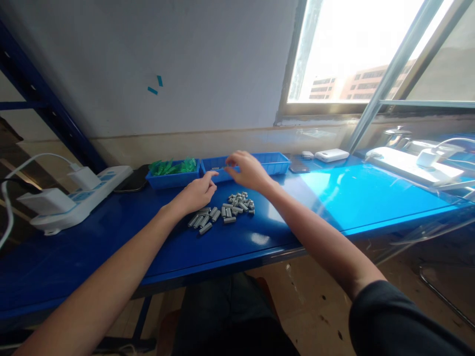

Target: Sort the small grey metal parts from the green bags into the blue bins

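My left hand [199,192] is just above the blue table, beside the metal pieces, its fingers curled in; whatever they hold, if anything, is hidden. My right hand [247,169] reaches over a long blue bin [272,160], thumb and forefinger bent with a gap between them and nothing visible in it. A few small metal pieces [215,168] lie in that bin. Below the hands, several grey metal cylinders [205,228] lie in a loose group. Touching them on the right is a heap of smaller silvery metal parts [243,201].
A smaller blue bin [172,181] full of green pieces [172,167] adjoins the long bin. White power strips stand left [79,202] and right [411,165], with cables. A dark phone [132,179] and white box [331,155] lie near the wall. A metal post [386,74] rises at right.
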The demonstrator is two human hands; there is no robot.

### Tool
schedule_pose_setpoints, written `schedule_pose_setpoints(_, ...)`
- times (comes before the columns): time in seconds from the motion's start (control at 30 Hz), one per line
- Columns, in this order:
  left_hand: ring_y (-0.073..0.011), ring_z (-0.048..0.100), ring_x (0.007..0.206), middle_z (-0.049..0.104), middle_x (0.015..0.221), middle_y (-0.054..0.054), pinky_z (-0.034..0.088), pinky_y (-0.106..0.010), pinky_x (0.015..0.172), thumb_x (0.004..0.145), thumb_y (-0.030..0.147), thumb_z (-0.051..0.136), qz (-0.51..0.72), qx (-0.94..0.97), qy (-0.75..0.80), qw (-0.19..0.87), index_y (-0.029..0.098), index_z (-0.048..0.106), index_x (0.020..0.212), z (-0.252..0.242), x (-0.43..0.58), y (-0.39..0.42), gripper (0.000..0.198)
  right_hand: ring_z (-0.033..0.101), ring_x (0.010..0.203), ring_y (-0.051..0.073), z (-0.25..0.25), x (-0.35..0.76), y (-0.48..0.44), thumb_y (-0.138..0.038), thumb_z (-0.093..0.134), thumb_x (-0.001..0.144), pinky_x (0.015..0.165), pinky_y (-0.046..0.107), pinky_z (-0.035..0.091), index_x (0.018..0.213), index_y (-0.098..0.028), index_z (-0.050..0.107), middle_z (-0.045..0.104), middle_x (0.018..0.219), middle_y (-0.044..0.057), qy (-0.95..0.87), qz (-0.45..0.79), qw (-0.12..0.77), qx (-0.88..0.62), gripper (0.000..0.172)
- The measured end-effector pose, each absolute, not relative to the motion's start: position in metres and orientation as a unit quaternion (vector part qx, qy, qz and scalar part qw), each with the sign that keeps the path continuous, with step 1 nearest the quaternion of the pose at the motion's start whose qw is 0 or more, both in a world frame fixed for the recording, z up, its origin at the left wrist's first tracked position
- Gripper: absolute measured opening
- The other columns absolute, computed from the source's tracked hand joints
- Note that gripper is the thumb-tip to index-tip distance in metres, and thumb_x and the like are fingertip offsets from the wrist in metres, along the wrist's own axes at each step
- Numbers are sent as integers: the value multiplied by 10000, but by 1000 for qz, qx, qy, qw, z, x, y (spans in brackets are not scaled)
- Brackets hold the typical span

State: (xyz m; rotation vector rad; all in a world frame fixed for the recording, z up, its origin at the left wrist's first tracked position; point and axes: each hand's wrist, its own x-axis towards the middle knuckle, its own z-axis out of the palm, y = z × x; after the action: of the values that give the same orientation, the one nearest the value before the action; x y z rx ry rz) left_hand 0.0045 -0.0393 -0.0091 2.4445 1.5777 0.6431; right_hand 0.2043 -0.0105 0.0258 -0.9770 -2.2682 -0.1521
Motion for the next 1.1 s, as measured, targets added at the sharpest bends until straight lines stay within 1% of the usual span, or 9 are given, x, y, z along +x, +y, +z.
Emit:
schedule_pose_setpoints(0.07, -210, 626, 928, 656, 1053, -87, 467, -315, 831, 891, 282, 382, 214, 839, 494, 81, 170, 407, 1378, -9, 8, -41, 501, 557, 998, 199, 39, 227, -5, -301, 412, 955, 909, 321, 408, 1144, -147, 586, 629, 1004, 89, -795, -113, 422, -422, 299)
schedule_pose_setpoints(0.13, -204, 608, 981, 635, 1113, -81, 458, -317, 873, 900, 286, 386, 197, 868, 449, 81, 211, 466, 1356, -9, 11, -41, 469, 547, 1046, 231, 42, 249, 7, -294, 334, 971, 922, 373, 400, 1236, -163, 530, 628, 1029, 111, -729, -146, 436, -507, 354)
schedule_pose_setpoints(0.27, -219, 590, 1021, 639, 1122, -75, 448, -316, 897, 895, 326, 436, 156, 902, 395, 78, 240, 623, 1198, -10, 15, -40, 366, 563, 1062, 305, 25, 270, 29, -322, 502, 893, 891, 409, 419, 1225, -127, 545, 662, 1033, 147, -706, -106, 309, -629, 387)
schedule_pose_setpoints(0.43, -228, 617, 916, 679, 992, -70, 470, -311, 800, 840, 395, 519, 148, 884, 440, 54, 202, 673, 956, -6, 11, -40, 272, 619, 935, 242, 20, 238, 14, -368, 493, 902, 824, 326, 433, 1170, -143, 594, 695, 930, 91, -776, -42, 317, -544, 364)
schedule_pose_setpoints(0.6, -230, 641, 861, 708, 921, -63, 470, -291, 739, 819, 396, 521, 165, 851, 497, 40, 198, 669, 864, -4, 4, -40, 251, 616, 796, 179, 15, 199, -15, -378, 541, 876, 706, 260, 403, 1075, -185, 654, 689, 811, 27, -864, 20, 292, -410, 299)
schedule_pose_setpoints(0.73, -227, 652, 815, 718, 899, -58, 459, -276, 695, 809, 365, 517, 162, 840, 518, 26, 209, 675, 872, -6, 3, -39, 231, 616, 765, 168, 1, 191, -16, -368, 532, 878, 654, 246, 380, 1036, -192, 681, 694, 831, 35, -886, 43, 225, -404, 280)
schedule_pose_setpoints(0.93, -209, 643, 758, 711, 869, -44, 428, -268, 627, 839, 297, 436, 204, 800, 565, -5, 231, 639, 1022, -6, 2, -38, 281, 607, 859, 188, -10, 187, -10, -408, 640, 817, 732, 251, 399, 1039, -206, 701, 664, 937, 62, -933, 23, 131, -335, 306)
schedule_pose_setpoints(1.03, -211, 640, 755, 702, 842, -42, 424, -270, 618, 833, 293, 447, 211, 793, 572, 0, 229, 622, 1058, -5, 0, -38, 292, 593, 845, 179, -7, 183, -12, -326, 646, 828, 731, 252, 398, 943, -181, 713, 657, 908, 62, -938, 18, 132, -321, 196)
schedule_pose_setpoints(1.1, -211, 640, 759, 697, 822, -39, 430, -270, 628, 837, 303, 457, 210, 800, 562, 19, 222, 609, 1089, -6, 1, -39, 305, 582, 836, 175, 3, 186, -15, -304, 636, 841, 731, 257, 404, 897, -163, 702, 656, 872, 58, -930, 6, 185, -319, 166)
